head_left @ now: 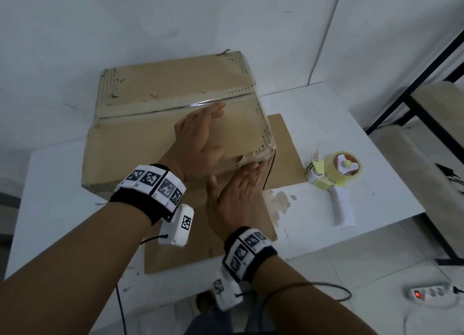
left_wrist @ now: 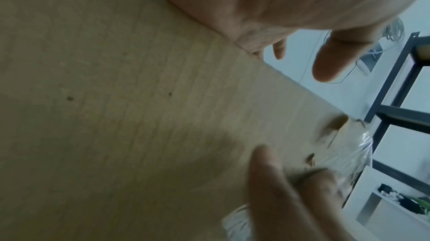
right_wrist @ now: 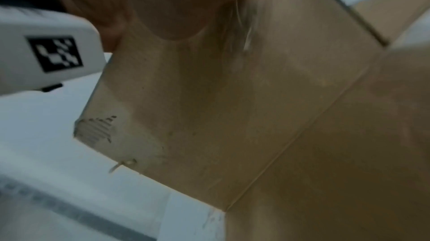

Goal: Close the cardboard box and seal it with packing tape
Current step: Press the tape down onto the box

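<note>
The brown cardboard box [head_left: 140,139] stands on the white table [head_left: 351,124] with its flaps down. Clear tape [head_left: 251,124] covers the right part of its top and wraps over the torn near-right corner. My left hand [head_left: 208,124] lies flat on the top, fingers straight and pointing at the centre seam. My right hand [head_left: 241,186] presses flat against the near side, fingertips at the torn corner. In the left wrist view the palm [left_wrist: 256,5] rests on the box top [left_wrist: 116,116]. The right wrist view shows the box side [right_wrist: 209,116] close up.
A yellow tape dispenser [head_left: 336,174] with a white handle lies on the table right of the box. A flat cardboard sheet [head_left: 283,154] lies under the box. A black metal rack [head_left: 426,119] stands at the right. A power strip [head_left: 431,292] lies on the floor.
</note>
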